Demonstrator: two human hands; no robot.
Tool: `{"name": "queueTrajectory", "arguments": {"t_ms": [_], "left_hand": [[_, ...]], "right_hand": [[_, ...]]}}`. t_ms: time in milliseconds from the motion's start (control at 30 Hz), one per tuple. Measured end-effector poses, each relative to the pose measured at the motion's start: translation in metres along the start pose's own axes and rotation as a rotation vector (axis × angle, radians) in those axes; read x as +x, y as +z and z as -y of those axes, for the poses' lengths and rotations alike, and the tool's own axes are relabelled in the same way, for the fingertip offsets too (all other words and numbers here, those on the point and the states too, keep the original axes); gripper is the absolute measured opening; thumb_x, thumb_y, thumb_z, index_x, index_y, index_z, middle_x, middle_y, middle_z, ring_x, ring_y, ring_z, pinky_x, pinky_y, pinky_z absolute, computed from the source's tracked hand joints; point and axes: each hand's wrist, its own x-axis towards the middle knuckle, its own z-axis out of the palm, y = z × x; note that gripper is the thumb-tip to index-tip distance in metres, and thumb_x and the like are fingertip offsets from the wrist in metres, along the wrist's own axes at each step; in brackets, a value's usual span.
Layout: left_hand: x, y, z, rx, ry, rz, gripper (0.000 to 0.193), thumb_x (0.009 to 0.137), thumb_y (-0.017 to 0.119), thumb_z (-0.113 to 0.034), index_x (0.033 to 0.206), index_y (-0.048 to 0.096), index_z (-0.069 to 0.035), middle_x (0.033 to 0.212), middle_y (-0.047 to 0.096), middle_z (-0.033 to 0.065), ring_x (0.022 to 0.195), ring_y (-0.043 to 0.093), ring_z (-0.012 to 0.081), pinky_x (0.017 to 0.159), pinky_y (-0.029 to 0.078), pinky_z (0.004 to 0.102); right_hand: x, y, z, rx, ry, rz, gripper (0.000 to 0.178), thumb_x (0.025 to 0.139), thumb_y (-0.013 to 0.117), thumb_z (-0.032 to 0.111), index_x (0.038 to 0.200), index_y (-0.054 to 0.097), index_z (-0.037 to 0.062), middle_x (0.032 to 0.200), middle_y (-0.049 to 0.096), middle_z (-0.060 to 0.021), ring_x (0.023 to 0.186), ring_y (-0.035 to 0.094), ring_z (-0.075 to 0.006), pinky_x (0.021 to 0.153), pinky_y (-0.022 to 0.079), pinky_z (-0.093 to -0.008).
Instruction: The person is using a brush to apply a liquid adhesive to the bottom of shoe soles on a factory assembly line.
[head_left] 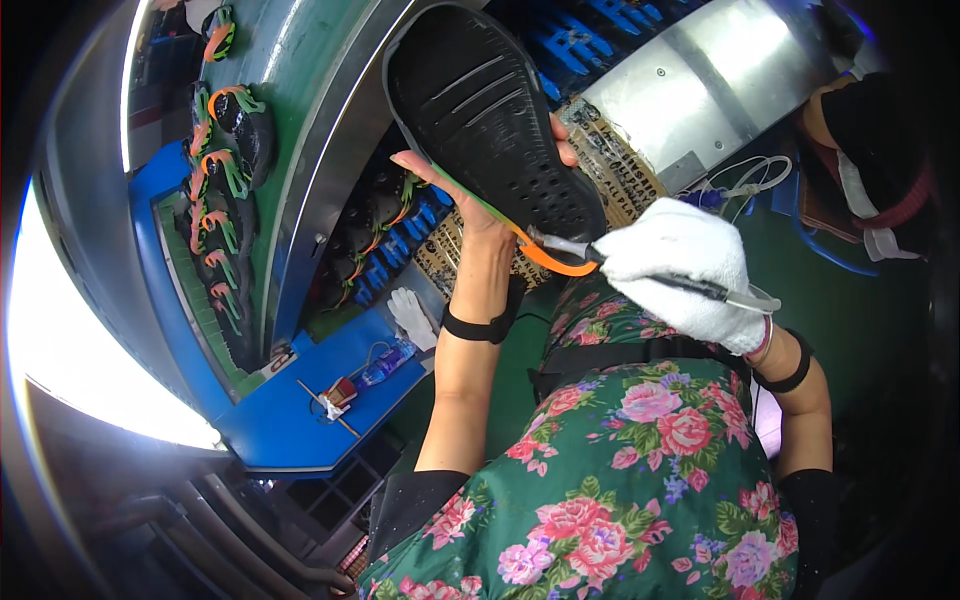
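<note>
My bare left hand (pixel 480 208) is closed round a black shoe (pixel 480 115), thumb on one side and fingertips on the other. The shoe's underside faces me, showing grooves near the toe and small holes toward the heel. An orange strap (pixel 553 262) loops from the heel end. In a white glove, my right hand (pixel 685 265) grips a slim dark-handled tool, apparently a brush. Its pale tip (pixel 562 245) lies at the heel edge beside the strap; whether it touches is unclear. A pale tube-like end (pixel 752 302) pokes out behind the glove.
Several black shoes with orange and green straps (pixel 222 165) line a green belt on the left. A blue shelf (pixel 290 425) below bears a plastic bottle (pixel 388 362) and a white glove (pixel 412 318). Taped cardboard (pixel 620 165) and a metal housing (pixel 715 75) stand beyond my hands.
</note>
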Motion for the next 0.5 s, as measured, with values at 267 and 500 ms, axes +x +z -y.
{"name": "queueTrajectory", "arguments": {"t_ms": [267,500], "left_hand": [[0.008,-0.007,-0.004,0.065,0.003,0.024,0.137,0.064,0.017,-0.107,0.140,0.052,0.001,0.104,0.069,0.0259,0.086,0.073,0.0331,0.074,0.062,0.0445],[0.012,-0.018,-0.005,0.057,-0.003,0.045,0.134,0.060,0.034,-0.107,0.142,0.049,-0.001,0.112,0.065,0.0248,0.091,0.070,0.0365,0.075,0.060,0.0473]], "right_hand": [[0.002,0.000,-0.005,0.040,0.013,0.009,0.019,0.076,0.081,0.001,0.094,0.078,0.0046,0.095,0.078,-0.0107,0.081,0.072,-0.0242,0.073,0.056,-0.0348],[0.004,0.005,0.000,-0.008,-0.039,-0.042,0.017,0.071,0.082,-0.003,0.086,0.077,0.0045,0.092,0.077,-0.0126,0.077,0.071,-0.0255,0.069,0.055,-0.0348]]}}
